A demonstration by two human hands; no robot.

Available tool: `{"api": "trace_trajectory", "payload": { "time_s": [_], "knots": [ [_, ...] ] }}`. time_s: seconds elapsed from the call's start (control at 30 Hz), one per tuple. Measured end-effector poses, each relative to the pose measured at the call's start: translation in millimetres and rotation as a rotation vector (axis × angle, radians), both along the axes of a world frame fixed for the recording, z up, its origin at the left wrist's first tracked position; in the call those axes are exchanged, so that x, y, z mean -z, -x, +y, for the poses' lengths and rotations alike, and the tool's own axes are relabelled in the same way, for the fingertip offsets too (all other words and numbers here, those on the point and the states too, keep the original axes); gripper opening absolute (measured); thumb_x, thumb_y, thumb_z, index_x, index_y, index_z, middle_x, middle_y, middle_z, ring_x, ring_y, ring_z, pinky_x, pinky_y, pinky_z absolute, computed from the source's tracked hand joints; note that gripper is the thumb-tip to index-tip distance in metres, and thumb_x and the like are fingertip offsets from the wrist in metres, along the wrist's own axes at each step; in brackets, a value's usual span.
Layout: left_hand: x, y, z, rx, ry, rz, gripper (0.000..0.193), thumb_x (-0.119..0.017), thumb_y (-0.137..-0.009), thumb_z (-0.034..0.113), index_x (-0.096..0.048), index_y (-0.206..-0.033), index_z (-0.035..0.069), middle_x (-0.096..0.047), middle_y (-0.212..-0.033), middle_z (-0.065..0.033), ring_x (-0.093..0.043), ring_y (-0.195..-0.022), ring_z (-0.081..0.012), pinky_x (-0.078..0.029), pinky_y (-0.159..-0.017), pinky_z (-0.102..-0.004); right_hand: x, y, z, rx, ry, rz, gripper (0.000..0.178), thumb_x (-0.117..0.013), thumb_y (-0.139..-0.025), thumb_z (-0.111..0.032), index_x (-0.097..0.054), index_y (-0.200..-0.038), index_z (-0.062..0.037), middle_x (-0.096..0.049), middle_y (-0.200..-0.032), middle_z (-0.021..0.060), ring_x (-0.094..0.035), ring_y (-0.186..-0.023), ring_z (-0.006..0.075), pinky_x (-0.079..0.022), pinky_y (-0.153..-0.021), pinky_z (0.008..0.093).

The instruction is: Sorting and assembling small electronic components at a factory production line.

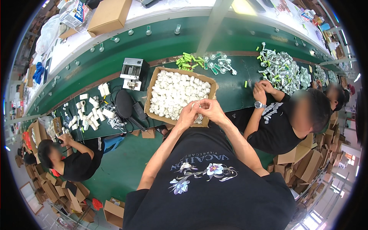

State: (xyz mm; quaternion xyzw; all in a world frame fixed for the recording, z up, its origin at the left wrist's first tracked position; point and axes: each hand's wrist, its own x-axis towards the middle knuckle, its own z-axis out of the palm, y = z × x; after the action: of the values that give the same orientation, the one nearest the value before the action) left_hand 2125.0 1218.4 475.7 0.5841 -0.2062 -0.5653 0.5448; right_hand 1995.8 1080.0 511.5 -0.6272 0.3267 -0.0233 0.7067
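My left hand (188, 115) and my right hand (213, 111) meet above the near edge of an open cardboard box (214, 89). Their fingertips are pinched together around something small, mostly covered by the fingers, so its kind cannot be made out. A heap of small white plastic parts (177, 91) fills the box just beyond my hands. Both forearms reach up from the lower part of the picture, over my dark shirt.
Left of the box stand a small black-and-silver machine (132, 74) and a black rounded device (124, 104). White housings (92, 118) lie farther left. Green cylindrical cells (188, 61) and a pile of clear-and-green parts (281, 69) lie beyond and right. Co-workers sit both sides.
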Motion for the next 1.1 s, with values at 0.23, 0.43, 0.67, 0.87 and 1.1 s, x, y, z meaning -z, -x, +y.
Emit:
{"api": "trace_trajectory", "payload": {
  "time_s": [0.23,0.43,0.67,0.87,1.1],
  "knots": [
    [0,9,-2,-0.032,-0.117,-0.466,0.065,-0.075,-0.097,0.061,-0.077,-0.113,-0.003,-0.076,-0.082,-0.0119,-0.073,-0.079,-0.0199,-0.057,-0.074,-0.0384,37,3,22,0.086,0.184,-0.066,0.023,-0.074,-0.097,-0.009,-0.072,-0.116,0.0045,-0.075,-0.093,0.005,-0.065,-0.085,0.0061,-0.055,-0.074,0.028],
    [-4,7,-5,-0.104,-0.091,-0.389,0.061,-0.073,-0.1,0.057,-0.079,-0.109,-0.003,-0.078,-0.084,-0.0158,-0.075,-0.079,-0.0219,-0.057,-0.072,-0.0394,54,1,26,0.183,0.137,-0.11,0.02,-0.076,-0.095,-0.01,-0.072,-0.11,0.0032,-0.073,-0.09,0.002,-0.064,-0.082,0.0062,-0.054,-0.073,0.027],
    [16,-7,-17,0.023,-0.102,-0.408,0.062,-0.063,-0.107,0.053,-0.066,-0.139,0.0,-0.078,-0.101,-0.0186,-0.075,-0.097,-0.025,-0.058,-0.086,-0.0405,51,-3,-9,0.047,-0.081,-0.146,0.02,-0.076,-0.096,-0.002,-0.07,-0.114,0.0018,-0.074,-0.098,0.0029,-0.068,-0.085,0.008,-0.057,-0.076,0.0272],
    [34,-10,-22,-0.16,0.158,-0.32,0.066,-0.061,-0.112,0.037,-0.039,-0.166,0.006,-0.067,-0.135,-0.0147,-0.068,-0.116,-0.0233,-0.052,-0.103,-0.0378,53,-11,-140,0.496,0.079,-0.236,0.027,-0.085,-0.093,-0.014,-0.074,-0.113,0.001,-0.077,-0.093,0.0043,-0.066,-0.071,0.009,-0.053,-0.064,0.0265],
    [31,-10,-21,-0.102,-0.052,-0.353,0.055,-0.072,-0.106,0.022,-0.054,-0.154,0.0,-0.07,-0.131,-0.0159,-0.069,-0.113,-0.0213,-0.056,-0.095,-0.0336,88,-23,-313,1.154,0.199,-0.312,0.044,-0.083,-0.092,-0.013,-0.069,-0.13,0.0045,-0.073,-0.124,0.0161,-0.075,-0.091,0.02,-0.062,-0.081,0.0369]
  ]
}}
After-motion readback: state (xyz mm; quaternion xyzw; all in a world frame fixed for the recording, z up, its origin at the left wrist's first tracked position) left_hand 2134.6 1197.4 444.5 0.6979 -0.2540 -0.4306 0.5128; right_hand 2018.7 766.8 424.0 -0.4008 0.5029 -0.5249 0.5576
